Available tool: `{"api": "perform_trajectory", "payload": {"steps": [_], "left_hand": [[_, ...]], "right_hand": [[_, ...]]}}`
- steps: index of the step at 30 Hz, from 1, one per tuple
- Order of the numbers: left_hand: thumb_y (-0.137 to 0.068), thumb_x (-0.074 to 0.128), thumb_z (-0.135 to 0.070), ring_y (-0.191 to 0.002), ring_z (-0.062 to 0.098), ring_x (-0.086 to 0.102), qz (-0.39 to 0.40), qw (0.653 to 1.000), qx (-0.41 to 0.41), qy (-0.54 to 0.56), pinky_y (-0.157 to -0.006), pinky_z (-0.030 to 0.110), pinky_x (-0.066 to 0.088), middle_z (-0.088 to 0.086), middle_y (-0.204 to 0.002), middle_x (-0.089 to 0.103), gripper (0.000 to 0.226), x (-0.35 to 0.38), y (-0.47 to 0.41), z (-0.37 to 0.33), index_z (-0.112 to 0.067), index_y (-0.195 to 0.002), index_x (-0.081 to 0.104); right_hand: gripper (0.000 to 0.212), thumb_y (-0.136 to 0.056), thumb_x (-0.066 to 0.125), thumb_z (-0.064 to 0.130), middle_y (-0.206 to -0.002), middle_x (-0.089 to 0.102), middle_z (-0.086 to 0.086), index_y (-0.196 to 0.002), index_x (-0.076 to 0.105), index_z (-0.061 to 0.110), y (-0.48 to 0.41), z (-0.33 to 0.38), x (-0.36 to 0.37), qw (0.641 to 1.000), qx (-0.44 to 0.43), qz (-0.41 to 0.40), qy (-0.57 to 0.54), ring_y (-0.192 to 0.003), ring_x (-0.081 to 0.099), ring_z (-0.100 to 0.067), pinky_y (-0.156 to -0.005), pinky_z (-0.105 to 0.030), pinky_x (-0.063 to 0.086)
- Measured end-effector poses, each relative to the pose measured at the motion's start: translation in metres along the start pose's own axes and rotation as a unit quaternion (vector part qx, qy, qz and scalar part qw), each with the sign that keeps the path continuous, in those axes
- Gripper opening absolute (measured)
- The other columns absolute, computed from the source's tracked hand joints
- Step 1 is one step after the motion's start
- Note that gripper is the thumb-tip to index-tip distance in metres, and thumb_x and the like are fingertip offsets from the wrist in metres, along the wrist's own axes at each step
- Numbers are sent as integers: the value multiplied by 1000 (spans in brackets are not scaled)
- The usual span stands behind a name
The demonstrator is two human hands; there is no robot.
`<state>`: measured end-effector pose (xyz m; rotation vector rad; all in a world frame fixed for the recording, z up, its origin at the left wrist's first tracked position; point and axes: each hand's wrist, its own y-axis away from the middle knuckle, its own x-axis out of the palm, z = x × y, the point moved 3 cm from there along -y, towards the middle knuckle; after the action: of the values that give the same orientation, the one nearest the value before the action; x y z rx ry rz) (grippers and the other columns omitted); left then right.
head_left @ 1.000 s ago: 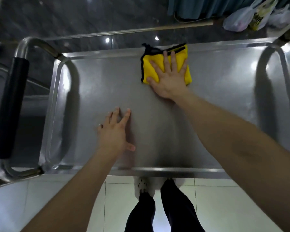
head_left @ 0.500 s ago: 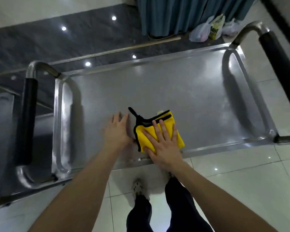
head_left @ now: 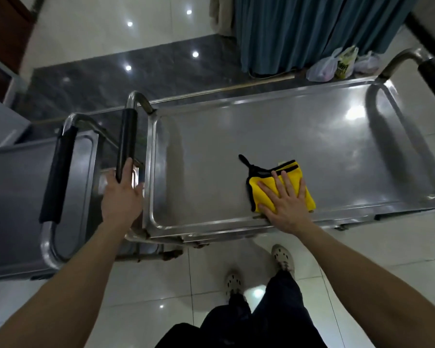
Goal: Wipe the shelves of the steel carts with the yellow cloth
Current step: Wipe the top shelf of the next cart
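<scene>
Glossy white floor tiles (head_left: 211,272) lie under my shoes at 6 o'clock. Just beyond them, my left hand (head_left: 122,199) has left the top shelf (head_left: 261,136), where it lay flat a moment ago. Its fingers now curl around the black handle (head_left: 126,144) at 9 o'clock, so I judge that I am steadying the cart for the next strokes. My right hand (head_left: 285,204) presses with straight, spread fingers on the yellow cloth (head_left: 309,198). The cloth has come back from the far rim to the near rim, about 5 o'clock on the shelf. It is folded into a thick pad with black edging, and a small black loop points to 11 o'clock. A second cart (head_left: 10,197) waits at 9 o'clock.
</scene>
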<state>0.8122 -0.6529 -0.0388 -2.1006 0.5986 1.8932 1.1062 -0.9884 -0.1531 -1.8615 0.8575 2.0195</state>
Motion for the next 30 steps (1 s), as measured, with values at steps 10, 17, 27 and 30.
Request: {"api": "perform_trajectory", "payload": {"steps": [10,17,27,30], "left_hand": [[-103,60,-16,-69,36,58,-72,996,47,20,-61,47,55,24,-135,47,79,10,7,9,-29,-172,23],[-106,47,-25,-75,30,61,-88,994,49,37,-65,47,59,22,-141,49,69,10,11,8,-27,-171,26],[-102,48,-24,-91,34,66,-74,997,22,4,-74,52,62,19,-152,43,79,8,12,8,-34,-173,14],[-101,54,-21,-94,34,67,-64,998,19,0,-76,53,62,19,-153,42,85,8,9,7,-35,-173,12]], "right_hand": [[79,-97,28,86,-178,-14,-10,-166,5,55,-50,127,-3,991,-120,-23,-53,-163,-19,-39,-118,-80,-2],[85,-89,26,94,-180,-11,-6,-164,8,60,-228,168,-46,994,-72,-11,-86,-163,-18,-35,-118,-80,-10],[84,-91,5,90,-179,-11,-12,-166,4,53,-310,269,-53,992,-106,-21,-61,-162,-19,-43,-113,-84,-12],[76,-99,15,81,-179,-5,-14,-168,9,49,-251,281,-42,987,-145,-41,-61,-163,-13,-43,-115,-84,-7]]}}
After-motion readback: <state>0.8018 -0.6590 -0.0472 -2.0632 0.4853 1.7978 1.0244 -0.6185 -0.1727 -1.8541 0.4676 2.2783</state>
